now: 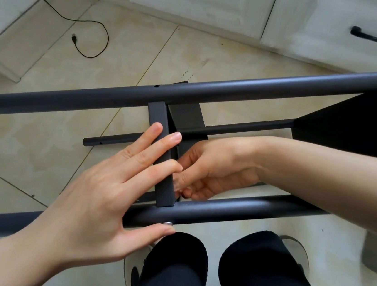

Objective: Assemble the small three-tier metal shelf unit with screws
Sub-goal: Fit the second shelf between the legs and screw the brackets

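Beneath the left hand point(96, 193), fingers flat on the crossbar point(163, 156), thumb at the screw point(168, 223); right hand point(205, 168) grip unclear; risk: crossbar shifts, screw cross-threads in the near tube point(233, 216).

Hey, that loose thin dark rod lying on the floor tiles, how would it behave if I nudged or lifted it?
The thin rod looks round and lies free on smooth floor tiles, so a sideways nudge would probably roll it. It appears to be straight painted metal, so likely stiff, not floppy. Being slim, it is probably light, and its smooth coating may feel slightly slippery.
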`<state>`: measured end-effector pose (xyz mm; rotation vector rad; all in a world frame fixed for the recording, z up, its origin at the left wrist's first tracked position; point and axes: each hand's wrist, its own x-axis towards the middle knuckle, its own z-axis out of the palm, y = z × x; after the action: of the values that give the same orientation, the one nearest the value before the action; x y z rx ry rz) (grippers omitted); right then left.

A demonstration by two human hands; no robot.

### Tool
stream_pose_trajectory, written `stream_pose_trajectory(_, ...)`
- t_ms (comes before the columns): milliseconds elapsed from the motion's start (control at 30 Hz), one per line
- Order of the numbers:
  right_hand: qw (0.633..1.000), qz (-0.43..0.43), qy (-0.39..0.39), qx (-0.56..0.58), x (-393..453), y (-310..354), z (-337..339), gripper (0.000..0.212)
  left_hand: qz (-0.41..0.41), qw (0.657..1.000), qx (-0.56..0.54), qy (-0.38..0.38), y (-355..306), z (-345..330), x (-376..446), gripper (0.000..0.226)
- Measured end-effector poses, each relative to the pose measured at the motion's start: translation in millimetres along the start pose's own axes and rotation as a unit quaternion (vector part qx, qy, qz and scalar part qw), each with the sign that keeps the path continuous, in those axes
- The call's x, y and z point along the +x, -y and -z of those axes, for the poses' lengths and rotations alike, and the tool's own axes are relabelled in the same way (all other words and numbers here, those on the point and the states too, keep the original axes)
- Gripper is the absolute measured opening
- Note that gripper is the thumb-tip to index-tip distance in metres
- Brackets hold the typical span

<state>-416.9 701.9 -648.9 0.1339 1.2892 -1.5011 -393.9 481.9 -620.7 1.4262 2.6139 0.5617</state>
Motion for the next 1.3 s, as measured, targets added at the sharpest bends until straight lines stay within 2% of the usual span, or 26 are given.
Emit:
stream_pose_trajectory(133, 1.000, -0.013, 0.008, 0.002, 1, -2, 1, 0.025, -0.001, 1.000, -0.001, 0.002, 0, 0, 1, 0.063)
stream_pose_trajectory(333, 1.000, -0.021, 0.021, 0.009, -1, 2, 3, 0.017, 0.000, 1.000, -0.004, 0.000, 1, 0, 1, 0.063)
stream_pose_trajectory(633, 0.999, -0.028, 0.028, -0.005, 1, 2, 3, 0.021, -0.005, 1.000, -0.011, -0.002, 2, 0, 2, 0.063)
stream_pose_trajectory(867, 0.997, -0.075, 0.020, -0.021, 9, 1, 1, 0.026, -0.006, 1.000, -0.006, 0.003, 3, 1, 2, 0.063)
stream_pose_trajectory(967, 0.997, -0.064, 0.026, -0.028, 7, 1, 3, 0.023, -0.007, 1.000, -0.007, 0.003, 4, 2, 2, 0.063)
stream_pose_trajectory(1100, 0.998, -0.032, 0.031, -0.045, 2, 2, 7, 0.033, -0.007, 1.000, -0.007, 0.003, 4, 2, 2, 0.064)
stream_pose_trajectory(1300, 0.996, -0.013, 0.043, -0.082, 1, 4, 11, 0.032, -0.005, 1.000, -0.003, 0.007, 5, 3, 5, 0.064)
